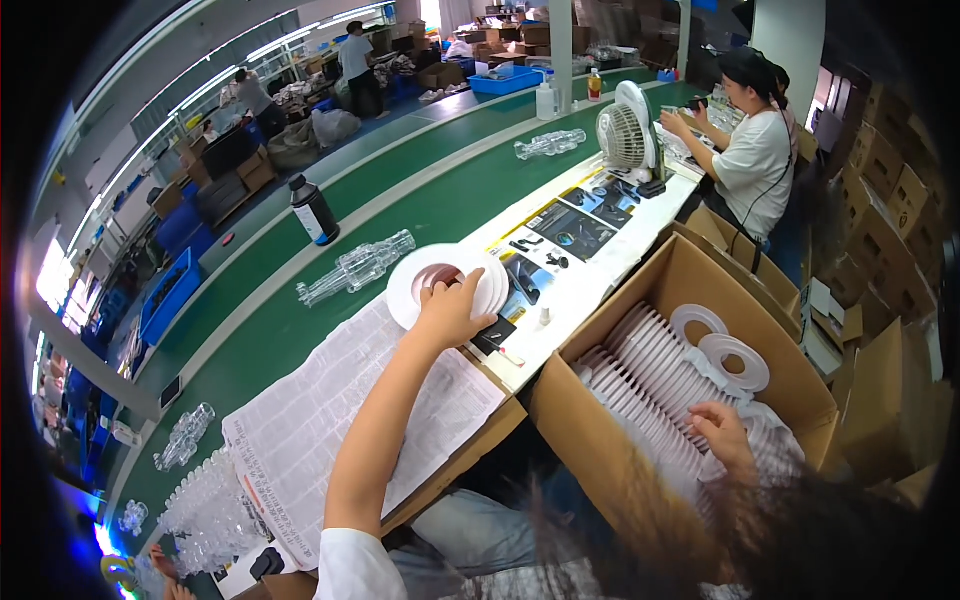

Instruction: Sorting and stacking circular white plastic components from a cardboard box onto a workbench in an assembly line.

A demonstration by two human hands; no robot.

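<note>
A small stack of flat white rings point(408, 290) lies at the table's edge. My left hand point(452, 308) grips the stack from above, its fingers over the centre hole and the thumb on the near rim. At the right, my right hand point(722, 436) reaches into an open cardboard box point(592, 446); its fingers are slightly bent and apart, beside a packed row of white rings point(650, 375). I see nothing held in it. Two looser rings point(735, 362) lean at the box's far side. Crumpled white paper point(770, 440) lies around the right hand.
Printed paper point(330, 400) covers the near table. Clear plastic pieces point(358, 268) and a black bottle point(315, 212) stand on the green belt point(440, 190). A white fan point(628, 130) stands farther off, near a seated co-worker point(752, 150). Cartons point(890, 200) are stacked at the right.
</note>
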